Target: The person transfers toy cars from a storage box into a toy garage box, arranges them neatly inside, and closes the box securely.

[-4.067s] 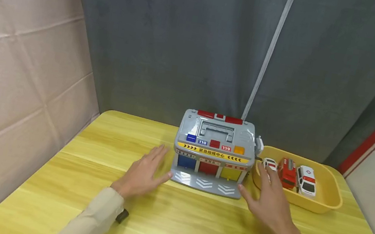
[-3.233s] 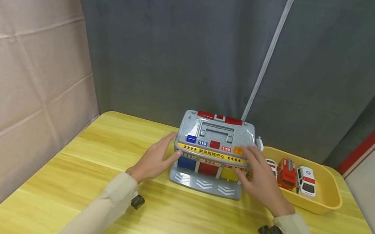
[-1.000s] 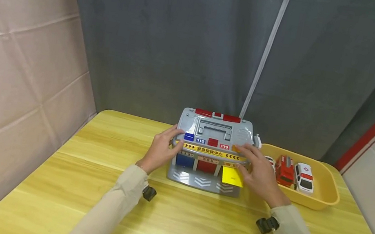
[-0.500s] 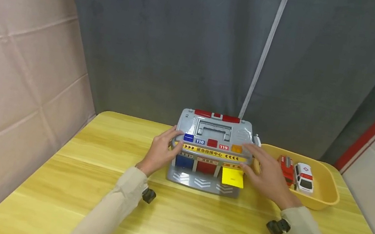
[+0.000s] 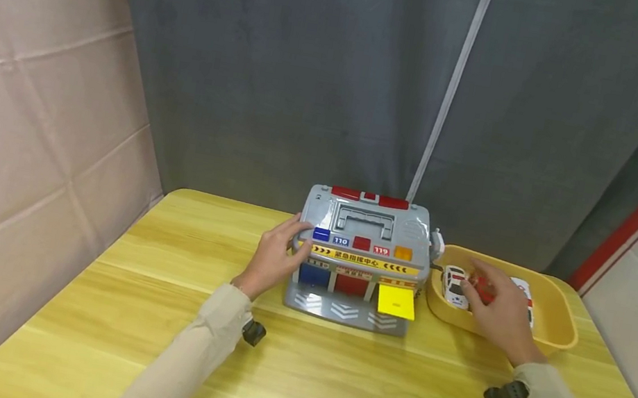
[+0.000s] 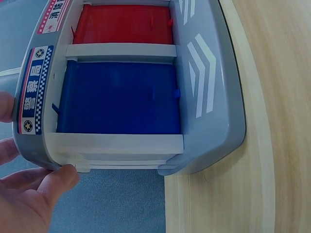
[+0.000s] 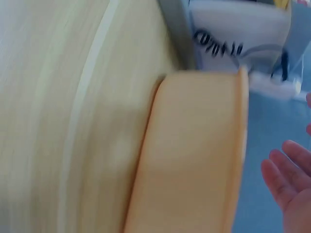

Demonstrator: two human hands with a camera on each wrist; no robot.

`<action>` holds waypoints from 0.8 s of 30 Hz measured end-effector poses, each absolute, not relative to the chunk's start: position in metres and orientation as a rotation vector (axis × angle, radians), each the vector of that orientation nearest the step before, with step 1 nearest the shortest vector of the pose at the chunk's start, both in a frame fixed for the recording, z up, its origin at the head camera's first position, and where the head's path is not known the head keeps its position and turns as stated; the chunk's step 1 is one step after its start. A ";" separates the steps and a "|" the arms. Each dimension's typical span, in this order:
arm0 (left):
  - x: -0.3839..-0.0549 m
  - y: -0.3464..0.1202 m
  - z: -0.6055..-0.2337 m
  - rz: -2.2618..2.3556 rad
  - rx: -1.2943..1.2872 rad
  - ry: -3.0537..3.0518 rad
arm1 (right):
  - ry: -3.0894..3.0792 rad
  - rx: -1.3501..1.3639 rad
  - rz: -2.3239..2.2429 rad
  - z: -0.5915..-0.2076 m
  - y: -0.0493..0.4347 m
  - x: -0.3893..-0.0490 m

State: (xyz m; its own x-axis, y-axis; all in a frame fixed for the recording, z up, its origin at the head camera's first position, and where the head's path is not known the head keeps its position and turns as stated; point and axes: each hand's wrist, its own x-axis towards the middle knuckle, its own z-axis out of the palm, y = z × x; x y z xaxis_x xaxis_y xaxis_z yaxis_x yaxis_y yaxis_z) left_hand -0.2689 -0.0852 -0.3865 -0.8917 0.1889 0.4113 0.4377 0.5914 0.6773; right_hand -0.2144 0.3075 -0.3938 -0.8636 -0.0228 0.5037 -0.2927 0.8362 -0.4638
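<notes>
A grey toy emergency station stands on the table, its yellow door swung up and jutting forward. Its blue door and red door are down. My left hand holds the left end of the roof, with the thumb in front and fingers on top. Over the yellow bin hovers my right hand, fingers apart, above a red toy fire truck that it partly hides. Beside that truck lie a white toy car and a partly covered toy ambulance.
The bin sits close to the station's right side, where a white part sticks out. A grey curtain hangs right behind the table. Pale panels flank the left edge.
The yellow door has gone from down to raised. My right hand has left the station's front right corner and moved right, over the bin. My left hand has come onto the roof's left end.
</notes>
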 end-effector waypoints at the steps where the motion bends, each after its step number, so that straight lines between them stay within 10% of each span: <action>1: -0.269 -0.085 -0.386 -1.197 -0.513 -2.525 | -2.532 0.206 0.758 -0.395 0.312 -0.215; 24: -0.271 -0.087 -0.387 -1.221 -0.512 -2.528 | -2.732 -0.183 0.688 -0.405 0.383 -0.230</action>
State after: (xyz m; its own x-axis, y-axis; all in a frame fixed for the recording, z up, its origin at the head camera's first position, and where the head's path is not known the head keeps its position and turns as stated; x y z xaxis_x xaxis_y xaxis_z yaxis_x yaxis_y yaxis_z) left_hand -0.2708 -0.0866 -0.3866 -0.8960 0.1898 0.4015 0.4325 0.5784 0.6917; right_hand -0.2299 0.3828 -0.4051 -0.9417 0.1982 0.2717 0.0458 0.8760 -0.4802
